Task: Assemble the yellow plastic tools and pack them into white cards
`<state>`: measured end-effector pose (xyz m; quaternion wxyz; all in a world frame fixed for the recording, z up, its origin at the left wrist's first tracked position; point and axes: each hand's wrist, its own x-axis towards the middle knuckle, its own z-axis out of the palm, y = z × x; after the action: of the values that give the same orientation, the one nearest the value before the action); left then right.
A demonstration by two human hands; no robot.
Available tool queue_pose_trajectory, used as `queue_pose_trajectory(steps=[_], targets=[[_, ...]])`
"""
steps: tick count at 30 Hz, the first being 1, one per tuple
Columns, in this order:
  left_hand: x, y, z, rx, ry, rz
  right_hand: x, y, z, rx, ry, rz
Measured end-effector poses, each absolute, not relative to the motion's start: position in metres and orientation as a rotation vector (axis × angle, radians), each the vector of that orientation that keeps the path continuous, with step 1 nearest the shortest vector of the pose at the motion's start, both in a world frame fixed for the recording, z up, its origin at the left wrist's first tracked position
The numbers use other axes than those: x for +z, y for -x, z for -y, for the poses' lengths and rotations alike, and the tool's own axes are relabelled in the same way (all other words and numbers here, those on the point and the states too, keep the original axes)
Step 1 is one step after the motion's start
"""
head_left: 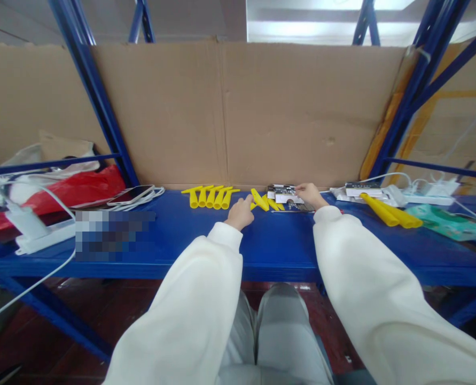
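Observation:
My left hand (240, 213) is closed at a yellow plastic tapered piece (259, 200), which tilts up beside its fingertips. More yellow pieces (272, 204) lie just to the right of it. My right hand (312, 196) has its fingers pinched together at the right end of some small black-and-white boxes (285, 193); what sits between the fingertips is too small to make out. Below the boxes a thin rod-like tool (291, 212) lies near my right wrist. Left of my left hand, several yellow tapered pieces with crossbars (210, 198) stand in a row.
The blue shelf (278, 243) has a cardboard panel (221, 117) behind it. On the right are two larger yellow cones (393, 213), a box (363, 189), a green packet (450, 222) and a power strip (430, 198). A red bag (89, 190), cables and another power strip (47, 235) occupy the left.

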<state>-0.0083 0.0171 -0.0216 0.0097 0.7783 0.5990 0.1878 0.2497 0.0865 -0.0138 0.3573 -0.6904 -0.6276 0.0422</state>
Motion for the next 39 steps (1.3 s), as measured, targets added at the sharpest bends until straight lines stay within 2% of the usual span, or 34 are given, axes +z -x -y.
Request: queue_pose_trajectory(steps=[4, 8, 12, 22, 39], targets=[[-0.021, 0.009, -0.017, 0.537, -2.472, -1.893, -0.012, -0.259, -0.08, 0.062, 1.844, 1.615], [-0.021, 0.01, -0.016, 0.552, -2.493, -1.889, -0.012, -0.271, -0.069, -0.03, 2.122, 1.544], [-0.02, 0.009, -0.015, 0.599, -2.486, -1.907, -0.017, -0.278, -0.062, 0.012, 2.295, 1.554], [-0.019, 0.006, -0.014, 0.6, -2.505, -1.808, -0.016, -0.273, -0.055, 0.134, 2.391, 1.518], [-0.017, 0.006, -0.012, 0.522, -2.538, -1.709, -0.014, -0.264, -0.051, 0.15, 2.4, 1.412]])
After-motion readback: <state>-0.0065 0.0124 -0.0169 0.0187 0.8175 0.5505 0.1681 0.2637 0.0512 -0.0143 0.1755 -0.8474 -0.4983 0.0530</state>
